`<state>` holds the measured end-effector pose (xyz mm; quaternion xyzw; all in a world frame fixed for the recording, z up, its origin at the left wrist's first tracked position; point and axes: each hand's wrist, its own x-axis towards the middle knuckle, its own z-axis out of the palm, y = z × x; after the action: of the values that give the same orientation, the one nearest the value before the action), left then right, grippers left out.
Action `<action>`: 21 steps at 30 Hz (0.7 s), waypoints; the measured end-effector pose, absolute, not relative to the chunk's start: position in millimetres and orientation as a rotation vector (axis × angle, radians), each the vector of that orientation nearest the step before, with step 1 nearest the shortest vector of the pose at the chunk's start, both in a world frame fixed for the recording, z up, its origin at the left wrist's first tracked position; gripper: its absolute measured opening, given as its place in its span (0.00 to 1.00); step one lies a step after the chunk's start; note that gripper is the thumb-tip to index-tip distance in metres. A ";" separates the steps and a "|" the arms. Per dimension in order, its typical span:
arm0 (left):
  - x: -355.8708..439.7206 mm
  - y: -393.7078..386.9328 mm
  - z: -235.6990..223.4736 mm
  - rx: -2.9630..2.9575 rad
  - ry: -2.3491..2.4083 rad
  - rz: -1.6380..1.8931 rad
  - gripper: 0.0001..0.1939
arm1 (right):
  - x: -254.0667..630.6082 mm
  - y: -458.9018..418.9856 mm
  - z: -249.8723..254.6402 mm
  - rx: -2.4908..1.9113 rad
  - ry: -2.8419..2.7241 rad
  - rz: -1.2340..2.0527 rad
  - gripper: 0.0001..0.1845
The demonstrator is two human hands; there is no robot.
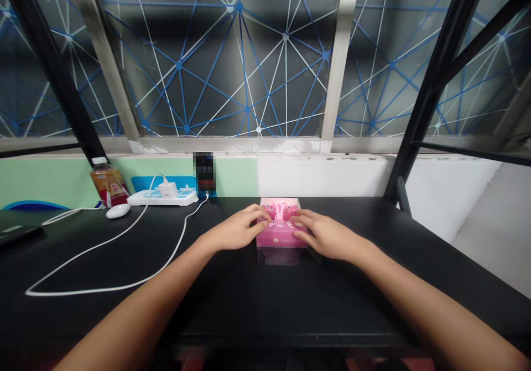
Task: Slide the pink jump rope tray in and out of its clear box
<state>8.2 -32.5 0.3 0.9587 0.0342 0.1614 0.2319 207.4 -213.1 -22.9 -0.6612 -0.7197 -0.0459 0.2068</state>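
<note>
A pink retail box [281, 234] with a clear top stands on the black desk [232, 304], and a pink game controller [280, 212] shows inside it. My left hand [234, 229] presses against the box's left side, with the fingertips reaching over its top edge. My right hand [327, 236] grips the right side in the same way, fingers curled over the front corner. The desk's gloss shows a faint reflection of the box below its front face.
Along the back of the desk stand a juice bottle [109, 183], a white power strip [161, 197] with a charger, and a pixelated dark object [204, 174]. A white mouse [118, 210] and looping white cable [103, 260] lie left. A dark phone [16, 235] sits at the left edge.
</note>
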 end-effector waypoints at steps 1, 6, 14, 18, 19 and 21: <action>8.6 -32.1 -0.1 2.637 0.091 0.450 0.13 | 207.2 -214.7 -21.9 -1.850 -2.014 -0.120 0.26; 9.3 -32.9 -1.7 2.648 0.082 0.438 0.12 | 208.4 -216.7 -20.4 -1.875 -2.009 -0.129 0.23; 12.1 -31.8 -2.5 2.643 0.085 0.465 0.14 | 206.0 -215.0 -21.6 -1.885 -1.996 -0.207 0.21; 13.2 -31.3 -4.3 2.644 0.071 0.478 0.14 | 208.7 -214.9 -19.0 -1.898 -1.952 -0.196 0.20; 13.3 -31.5 -4.5 2.644 0.066 0.482 0.14 | 209.3 -215.1 -18.5 -1.904 -1.958 -0.197 0.20; 13.3 -32.0 -4.7 2.644 0.060 0.492 0.14 | 209.5 -215.5 -18.1 -1.913 -1.981 -0.200 0.22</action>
<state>13.3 -32.0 -4.7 0.9579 0.0216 0.1783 0.2240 209.5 -215.5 -18.1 -0.6802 -0.7046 -0.0710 0.1890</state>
